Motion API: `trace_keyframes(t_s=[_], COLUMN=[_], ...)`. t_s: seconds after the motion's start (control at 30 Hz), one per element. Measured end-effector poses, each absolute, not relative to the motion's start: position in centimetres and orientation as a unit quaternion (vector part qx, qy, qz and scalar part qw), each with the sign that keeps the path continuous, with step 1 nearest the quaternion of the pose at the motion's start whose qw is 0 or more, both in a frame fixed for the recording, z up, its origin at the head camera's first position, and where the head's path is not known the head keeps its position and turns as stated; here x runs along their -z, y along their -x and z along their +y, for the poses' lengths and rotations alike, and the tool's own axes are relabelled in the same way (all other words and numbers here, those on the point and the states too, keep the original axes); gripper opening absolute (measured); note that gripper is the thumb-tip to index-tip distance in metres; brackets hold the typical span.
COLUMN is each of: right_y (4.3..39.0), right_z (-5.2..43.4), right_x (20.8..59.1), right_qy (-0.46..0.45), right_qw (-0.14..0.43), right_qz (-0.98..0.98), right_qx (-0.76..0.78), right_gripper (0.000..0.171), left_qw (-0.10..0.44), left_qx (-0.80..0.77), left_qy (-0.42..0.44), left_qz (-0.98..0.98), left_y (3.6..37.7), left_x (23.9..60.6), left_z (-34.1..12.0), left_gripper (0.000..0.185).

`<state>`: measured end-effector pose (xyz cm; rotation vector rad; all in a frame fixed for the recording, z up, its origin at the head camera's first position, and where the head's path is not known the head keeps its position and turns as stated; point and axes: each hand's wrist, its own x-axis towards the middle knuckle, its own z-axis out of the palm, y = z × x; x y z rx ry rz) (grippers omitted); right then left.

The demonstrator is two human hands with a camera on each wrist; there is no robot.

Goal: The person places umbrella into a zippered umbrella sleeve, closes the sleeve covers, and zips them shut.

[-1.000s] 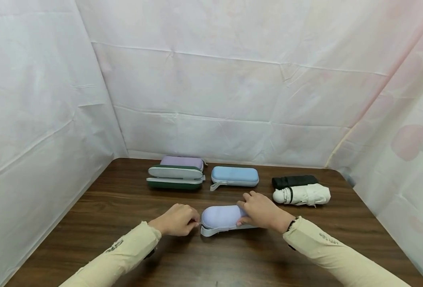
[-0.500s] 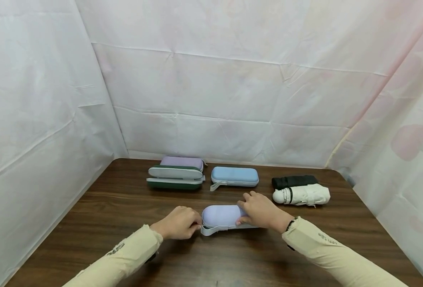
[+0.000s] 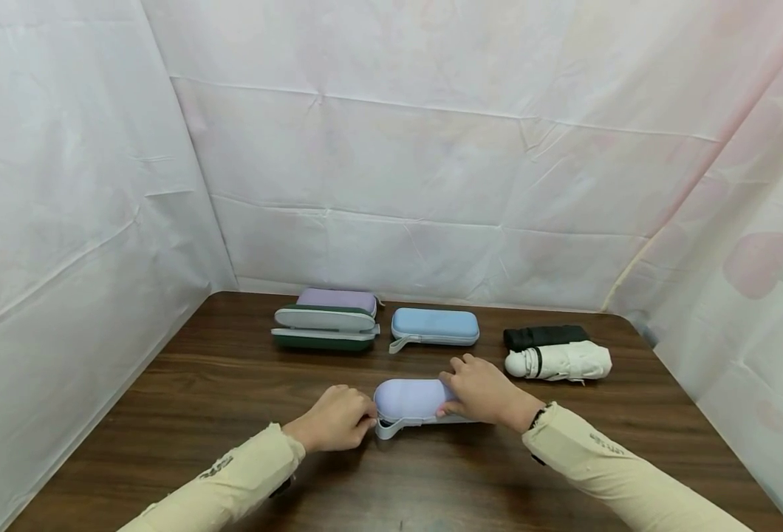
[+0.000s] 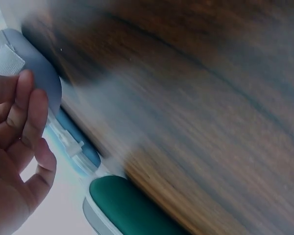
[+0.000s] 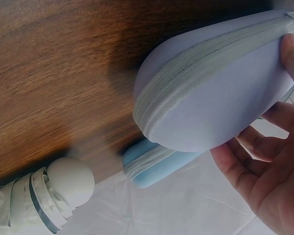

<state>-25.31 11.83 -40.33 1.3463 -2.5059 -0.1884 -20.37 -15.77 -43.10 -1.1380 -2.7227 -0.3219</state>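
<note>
A lavender zip case [image 3: 410, 399] lies near the front middle of a brown wooden table [image 3: 199, 384], its long axis running left to right. The right hand [image 3: 483, 390] grasps the case's right end, with fingers draped over the top and the thumb curled against the near side; the right wrist view shows the fingertips [image 5: 290, 49] wrapped round the rounded shell beside the zip seam. The left hand [image 3: 334, 418] sits at the case's left end with its fingers curled and pinched at the zip edge, just above the grey wrist strap [image 3: 391, 428] that trails from that end (what exactly the fingertips pinch is too small to tell). In the left wrist view the curled fingers [image 4: 24, 105] lie against the case's rounded end.

Behind the case, toward the back of the table, stands a row of further items: a green case [image 3: 323, 341] with a grey case [image 3: 325, 319] stacked on it, a purple case [image 3: 338, 299] just behind these, and a light blue case [image 3: 435, 326] to their right. Well to the right lie a folded white umbrella [image 3: 558, 361] and, touching it on the far side, a folded black umbrella [image 3: 543, 336]. White sheeting [image 3: 391, 148] encloses the table on three sides. Both forearms wear beige sleeves [image 3: 604, 462].
</note>
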Motion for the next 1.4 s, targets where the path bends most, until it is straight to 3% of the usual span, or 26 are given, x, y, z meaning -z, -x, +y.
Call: trace_keyframes(t_s=[0.27,0.53,0.93,1.07,1.27,1.4], right_y=[25.2,25.0,25.3,25.5,25.7,25.4], right_z=[11.7,11.6,12.4,13.5,16.2,17.9], right_x=[40.3,40.1,41.0,41.6,42.1,42.1], right_qy=[-0.461,-0.458,-0.476,-0.481,-0.465,-0.444], right_qw=[0.149,0.152,0.179,0.148,0.048,0.01], right_qz=[-0.872,-0.872,-0.859,-0.864,-0.882,-0.889], right_qx=[0.071,0.078,0.053,0.025,-0.048,-0.11], right_gripper=[0.053,0.053,0.057,0.061,0.071,0.078], left_qw=[0.118,0.157,0.136,0.131,0.117,0.088], left_qx=[0.078,0.069,0.087,0.1,0.166,0.21], left_qy=[0.374,0.355,0.342,0.323,0.26,0.246], left_qz=[-0.917,-0.919,-0.926,-0.932,-0.944,-0.942], left_y=[19.9,19.2,19.4,19.8,20.6,21.5], left_x=[43.4,43.4,43.6,43.7,43.9,44.0], left_z=[-14.2,-12.4,-12.9,-13.8,-15.1,-15.6], left_gripper=[0.023,0.034,0.035,0.037,0.028,0.053])
